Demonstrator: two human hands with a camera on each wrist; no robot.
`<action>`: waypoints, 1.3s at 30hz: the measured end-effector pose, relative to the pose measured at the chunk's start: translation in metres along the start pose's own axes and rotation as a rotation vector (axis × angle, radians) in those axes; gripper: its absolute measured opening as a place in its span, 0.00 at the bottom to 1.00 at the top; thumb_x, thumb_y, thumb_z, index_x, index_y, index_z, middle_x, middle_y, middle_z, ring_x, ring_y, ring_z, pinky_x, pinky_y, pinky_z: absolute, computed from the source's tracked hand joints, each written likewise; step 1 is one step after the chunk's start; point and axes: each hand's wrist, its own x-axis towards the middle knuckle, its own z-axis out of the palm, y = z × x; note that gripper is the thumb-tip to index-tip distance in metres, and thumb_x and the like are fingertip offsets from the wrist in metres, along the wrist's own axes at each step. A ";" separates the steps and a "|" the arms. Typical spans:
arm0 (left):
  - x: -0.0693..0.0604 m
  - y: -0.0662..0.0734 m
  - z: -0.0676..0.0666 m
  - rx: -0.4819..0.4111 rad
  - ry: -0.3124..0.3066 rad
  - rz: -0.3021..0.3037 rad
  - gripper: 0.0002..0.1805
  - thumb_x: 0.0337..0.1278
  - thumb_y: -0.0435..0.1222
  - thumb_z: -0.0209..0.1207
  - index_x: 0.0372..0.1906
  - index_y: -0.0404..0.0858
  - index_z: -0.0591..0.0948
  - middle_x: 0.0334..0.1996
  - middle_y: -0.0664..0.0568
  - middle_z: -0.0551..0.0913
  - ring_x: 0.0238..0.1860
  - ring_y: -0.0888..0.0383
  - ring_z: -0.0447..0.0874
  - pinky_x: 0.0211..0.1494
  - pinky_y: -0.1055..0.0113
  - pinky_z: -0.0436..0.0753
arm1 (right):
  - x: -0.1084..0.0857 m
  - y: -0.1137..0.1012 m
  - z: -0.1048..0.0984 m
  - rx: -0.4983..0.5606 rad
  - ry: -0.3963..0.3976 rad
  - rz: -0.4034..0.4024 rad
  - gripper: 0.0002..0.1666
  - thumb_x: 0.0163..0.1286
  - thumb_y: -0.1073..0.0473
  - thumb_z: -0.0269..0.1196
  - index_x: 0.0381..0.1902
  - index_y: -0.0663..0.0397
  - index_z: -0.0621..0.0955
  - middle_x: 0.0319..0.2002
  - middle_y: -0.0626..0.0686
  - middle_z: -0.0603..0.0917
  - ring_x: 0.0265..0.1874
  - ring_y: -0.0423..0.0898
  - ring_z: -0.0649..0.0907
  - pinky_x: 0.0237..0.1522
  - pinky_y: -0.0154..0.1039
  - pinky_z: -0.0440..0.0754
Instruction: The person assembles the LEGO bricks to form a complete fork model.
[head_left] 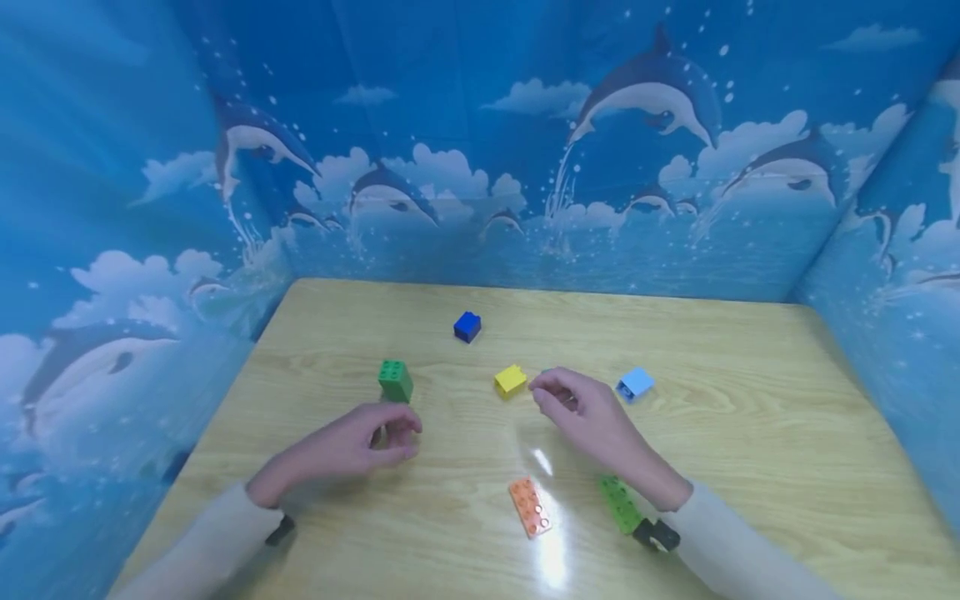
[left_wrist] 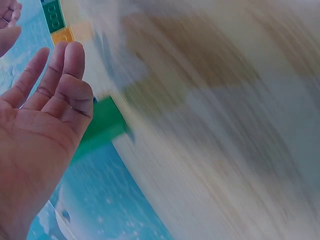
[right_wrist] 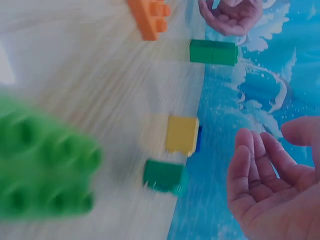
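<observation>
My left hand [head_left: 367, 439], its fingers loosely bent and holding nothing, hovers just in front of an upright green block [head_left: 396, 381]. Over the middle of the table my right hand [head_left: 588, 417] is likewise holding nothing. Its fingertips are nearest a yellow brick [head_left: 510, 381] and a dark green brick [right_wrist: 164, 176], which the hand mostly hides in the head view. A light green brick [head_left: 618, 504] lies below the right forearm, partly covered by the wrist camera. Flat on the table between the arms is an orange brick [head_left: 530, 507].
A dark blue brick [head_left: 467, 327] sits farther back, and a light blue brick [head_left: 636, 384] is right of the right hand. The wooden table [head_left: 750, 400] is bordered by dolphin-printed curtains [head_left: 465, 108] at the back and sides.
</observation>
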 end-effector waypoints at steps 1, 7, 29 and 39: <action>0.002 0.003 0.003 -0.001 -0.005 0.004 0.18 0.76 0.45 0.68 0.60 0.41 0.84 0.42 0.63 0.85 0.45 0.60 0.84 0.47 0.61 0.86 | -0.004 0.003 -0.004 -0.006 0.009 0.010 0.12 0.85 0.53 0.63 0.57 0.51 0.87 0.47 0.50 0.90 0.45 0.53 0.89 0.47 0.45 0.88; 0.015 0.020 0.021 0.026 -0.007 0.003 0.21 0.76 0.47 0.67 0.65 0.41 0.82 0.45 0.63 0.84 0.47 0.63 0.83 0.50 0.62 0.86 | -0.028 0.016 -0.023 -0.074 0.049 0.053 0.14 0.84 0.53 0.65 0.58 0.52 0.87 0.46 0.48 0.89 0.42 0.44 0.86 0.46 0.42 0.87; 0.066 0.058 0.076 0.176 -0.185 0.120 0.31 0.72 0.45 0.72 0.75 0.49 0.78 0.51 0.65 0.81 0.51 0.67 0.77 0.59 0.68 0.82 | -0.111 0.064 -0.046 -0.288 -0.011 0.203 0.29 0.72 0.48 0.77 0.60 0.60 0.84 0.32 0.40 0.81 0.30 0.36 0.78 0.32 0.34 0.81; 0.078 0.062 0.088 0.234 -0.252 0.186 0.30 0.67 0.40 0.74 0.72 0.53 0.82 0.53 0.68 0.82 0.52 0.71 0.77 0.56 0.73 0.80 | -0.116 0.067 -0.036 -0.305 -0.096 0.442 0.35 0.66 0.37 0.78 0.59 0.54 0.84 0.34 0.44 0.80 0.31 0.43 0.77 0.31 0.37 0.78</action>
